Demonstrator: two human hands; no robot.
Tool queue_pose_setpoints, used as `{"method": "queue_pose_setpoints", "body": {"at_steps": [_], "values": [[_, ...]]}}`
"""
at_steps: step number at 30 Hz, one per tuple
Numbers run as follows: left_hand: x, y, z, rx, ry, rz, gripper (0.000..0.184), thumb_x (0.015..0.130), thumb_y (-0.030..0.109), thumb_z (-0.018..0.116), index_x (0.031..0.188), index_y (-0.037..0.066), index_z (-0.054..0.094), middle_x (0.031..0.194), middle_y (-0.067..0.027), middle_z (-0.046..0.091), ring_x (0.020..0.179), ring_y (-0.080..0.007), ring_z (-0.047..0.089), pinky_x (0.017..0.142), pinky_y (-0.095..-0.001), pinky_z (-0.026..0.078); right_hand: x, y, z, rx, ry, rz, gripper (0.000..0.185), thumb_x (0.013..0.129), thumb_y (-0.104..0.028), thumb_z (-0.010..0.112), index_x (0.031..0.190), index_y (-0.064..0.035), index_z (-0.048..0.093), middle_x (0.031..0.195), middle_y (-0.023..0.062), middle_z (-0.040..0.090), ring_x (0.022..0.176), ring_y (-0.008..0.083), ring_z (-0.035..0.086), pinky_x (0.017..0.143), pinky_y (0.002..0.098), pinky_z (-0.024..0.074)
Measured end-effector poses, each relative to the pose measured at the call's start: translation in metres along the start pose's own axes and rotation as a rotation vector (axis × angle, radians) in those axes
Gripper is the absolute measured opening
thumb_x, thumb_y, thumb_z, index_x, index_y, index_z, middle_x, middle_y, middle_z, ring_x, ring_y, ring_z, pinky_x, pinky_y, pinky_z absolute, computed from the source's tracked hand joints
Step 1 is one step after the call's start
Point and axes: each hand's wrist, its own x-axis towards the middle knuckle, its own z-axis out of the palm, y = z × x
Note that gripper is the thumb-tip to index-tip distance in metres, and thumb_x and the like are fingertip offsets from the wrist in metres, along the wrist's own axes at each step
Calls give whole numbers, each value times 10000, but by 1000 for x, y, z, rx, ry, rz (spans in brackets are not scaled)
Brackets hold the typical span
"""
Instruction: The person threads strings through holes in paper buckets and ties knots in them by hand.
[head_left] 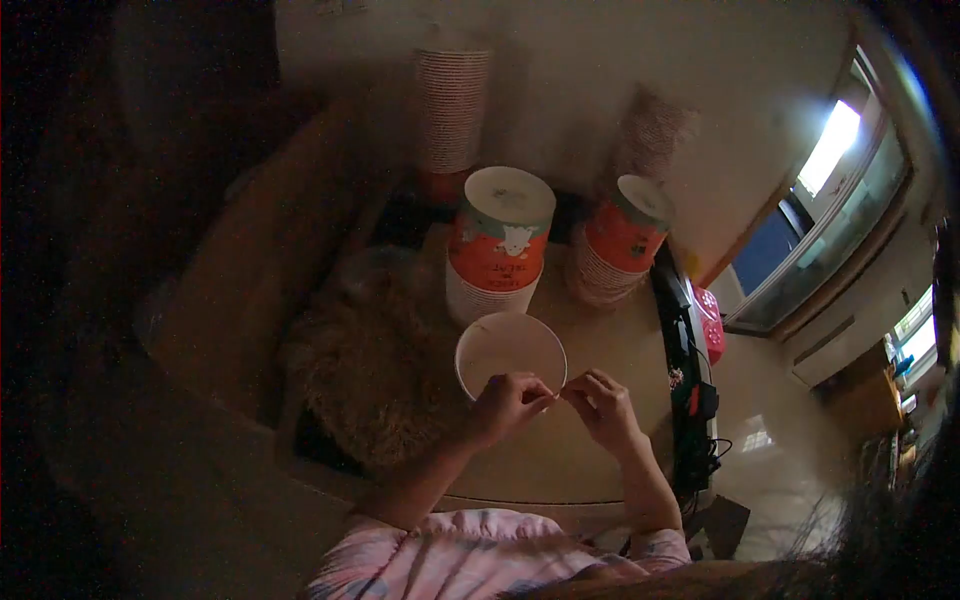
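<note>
A white paper tub (pixel 510 350) stands on the table with its open mouth facing me. My left hand (pixel 512 405) is at its near rim, thumb and fingers pinched together. Close beside it, my right hand (pixel 600 405) is pinched too, just right of the rim. The fingertips of both hands nearly meet; what lies between them is too small to make out. Behind the tub is an upside-down stack of red and green printed paper tubs (pixel 503 245). Left of my hands lies a tangled pile of pale, straw-like strands (pixel 365 370).
At the right stands a second printed tub stack (pixel 625 240). Tall stacks of nested tubs rise by the wall, one at the left (pixel 452 110) and one at the right (pixel 655 135). Cables (pixel 715 455) and a red patterned object (pixel 708 325) are past the table's right edge.
</note>
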Motion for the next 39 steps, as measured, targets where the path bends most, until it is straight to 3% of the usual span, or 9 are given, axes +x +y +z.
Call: {"method": "queue_pose_setpoints", "body": {"at_steps": [8, 11, 14, 20, 23, 29, 32, 35, 39], "values": [[-1, -2, 4, 1, 111, 31, 202, 790, 160, 657, 917, 5, 634, 734, -111, 633, 658, -194, 627, 623, -299, 490, -2, 3, 8, 9, 33, 124, 98, 789, -35, 582, 884, -48, 603, 873, 100, 596, 814, 299, 592, 657, 354, 486], [7, -36, -7, 132, 370, 30, 330, 784, 179, 668, 1076, 58, 573, 1060, -100, 605, 950, -225, 596, 810, -316, 477, 2, 7, 13, 77, 79, 216, 89, 781, -29, 609, 868, -44, 605, 868, 94, 590, 779, 253, 593, 637, 326, 482], [7, -2, -23, 493, 646, 247, 448, 757, 132, 672, 1168, 83, 498, 1136, -111, 542, 1075, -276, 513, 920, -359, 410, 10, 11, 24, 129, 156, 207, 74, 764, -65, 654, 800, -23, 605, 758, 73, 565, 643, 172, 541, 587, 286, 445], [6, -16, -11, 508, -53, 277, 288, 728, 122, 669, 994, 56, 582, 1017, -118, 556, 1010, -302, 512, 908, -388, 398, 16, 26, 33, 309, 154, 255, 47, 763, -44, 643, 799, -29, 618, 765, 49, 563, 657, 132, 525, 597, 251, 426], [15, -21, -2, 507, -136, 212, 220, 748, 146, 650, 936, 46, 594, 959, -123, 584, 944, -296, 556, 833, -397, 433, 10, 44, 39, 269, 149, 251, 23, 766, -35, 628, 787, -30, 621, 771, 46, 564, 672, 127, 527, 615, 245, 422], [18, -23, 1, 299, -44, 179, 189, 779, 185, 627, 918, 59, 602, 881, -150, 596, 828, -317, 590, 723, -411, 460, 8, 31, 32, 269, 116, 294, 15, 768, -24, 615, 782, -29, 619, 776, 43, 565, 697, 124, 536, 631, 250, 423], [14, -23, 2, 486, -5, 348, 171, 795, 194, 618, 892, 56, 588, 859, -137, 604, 808, -314, 596, 714, -399, 462, 8, 32, 33, 252, 85, 320, 62, 769, -13, 615, 827, -16, 636, 813, 89, 606, 741, 209, 586, 656, 303, 469], [14, -15, 3, 542, -100, 232, 153, 809, 173, 609, 879, 43, 569, 850, -134, 600, 786, -301, 603, 709, -367, 467, 8, 35, 36, 256, 108, 251, 22, 771, -25, 615, 791, -30, 624, 769, 40, 562, 702, 123, 541, 625, 254, 430], [16, -25, 6, 168, 102, 149, 93, 811, 100, 579, 871, 34, 554, 806, -123, 594, 753, -288, 606, 682, -345, 469, 7, 31, 33, 229, 70, 239, 27, 773, -11, 607, 791, -23, 623, 767, 39, 561, 713, 126, 548, 632, 257, 439]]}}
